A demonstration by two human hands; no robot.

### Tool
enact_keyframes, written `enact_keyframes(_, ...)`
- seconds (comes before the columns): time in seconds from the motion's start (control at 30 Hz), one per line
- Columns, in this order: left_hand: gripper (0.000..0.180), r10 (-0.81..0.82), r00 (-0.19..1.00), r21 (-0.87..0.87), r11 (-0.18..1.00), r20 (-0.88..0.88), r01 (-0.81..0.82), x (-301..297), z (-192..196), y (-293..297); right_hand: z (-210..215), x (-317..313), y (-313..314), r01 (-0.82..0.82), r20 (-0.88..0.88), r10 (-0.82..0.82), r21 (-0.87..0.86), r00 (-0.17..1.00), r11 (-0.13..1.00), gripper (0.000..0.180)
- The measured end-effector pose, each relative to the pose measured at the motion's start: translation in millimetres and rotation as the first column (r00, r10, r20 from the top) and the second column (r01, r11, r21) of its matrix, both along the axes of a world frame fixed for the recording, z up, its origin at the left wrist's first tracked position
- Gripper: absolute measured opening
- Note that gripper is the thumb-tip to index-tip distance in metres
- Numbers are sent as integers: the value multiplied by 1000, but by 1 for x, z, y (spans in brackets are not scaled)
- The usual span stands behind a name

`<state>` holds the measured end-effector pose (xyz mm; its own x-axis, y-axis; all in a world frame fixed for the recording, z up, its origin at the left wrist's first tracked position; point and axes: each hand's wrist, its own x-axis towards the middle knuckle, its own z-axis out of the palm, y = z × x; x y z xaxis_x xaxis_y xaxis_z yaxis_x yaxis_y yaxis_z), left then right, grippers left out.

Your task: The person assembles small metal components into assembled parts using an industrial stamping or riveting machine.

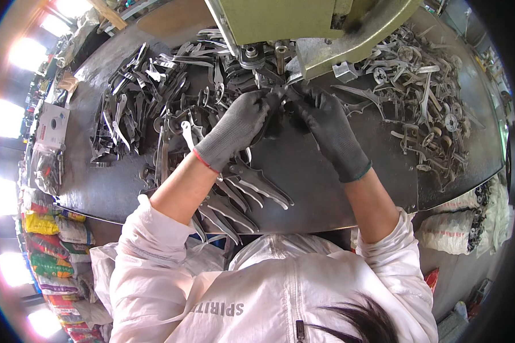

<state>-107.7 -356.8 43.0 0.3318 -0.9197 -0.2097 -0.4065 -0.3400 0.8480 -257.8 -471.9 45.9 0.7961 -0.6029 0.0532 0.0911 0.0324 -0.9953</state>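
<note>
My left hand (pixel 236 127), in a grey work glove with a red cuff edge, is closed with its fingertips under the head of a green machine (pixel 292 23). A dark metal part (pixel 276 98) is pinched in it; its full shape is hidden by the glove. My right hand (pixel 333 128), in a matching glove, is closed close beside it, fingertips bent inward at the same spot. What its fingers hold is hidden. Just above both hands is the machine's metal tooling (pixel 252 54).
Plier-like metal tools with curved handles (pixel 257 183) lie by my left forearm. A heap of dark handle pieces (pixel 137 97) covers the table's left side. Loose curved metal parts (pixel 426 103) are piled on the right. White sacks (pixel 452 228) stand beyond the table's right edge.
</note>
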Motion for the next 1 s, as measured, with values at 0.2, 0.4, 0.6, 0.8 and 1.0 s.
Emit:
enact_keyframes(0.2,25,96,977,125,989,-190,-73,-5,9,-10,-33,0,-20,-26,-201,-19,-219,979,975,25)
enact_keyframes(0.4,21,-116,810,188,982,575,7,26,28,-20,-39,-1,-13,49,-235,0,200,972,979,25)
enact_keyframes(0.6,24,-73,300,182,918,951,-353,168,0,-15,-36,2,-7,8,-188,56,323,981,947,27)
enact_keyframes(0.8,27,-37,355,121,969,934,-215,195,-28,-22,-34,-3,-10,72,-269,3,266,963,961,26)
enact_keyframes(1.0,19,316,597,-352,934,738,-58,188,-7,11,-2,-4,1,13,-274,44,204,961,979,26)
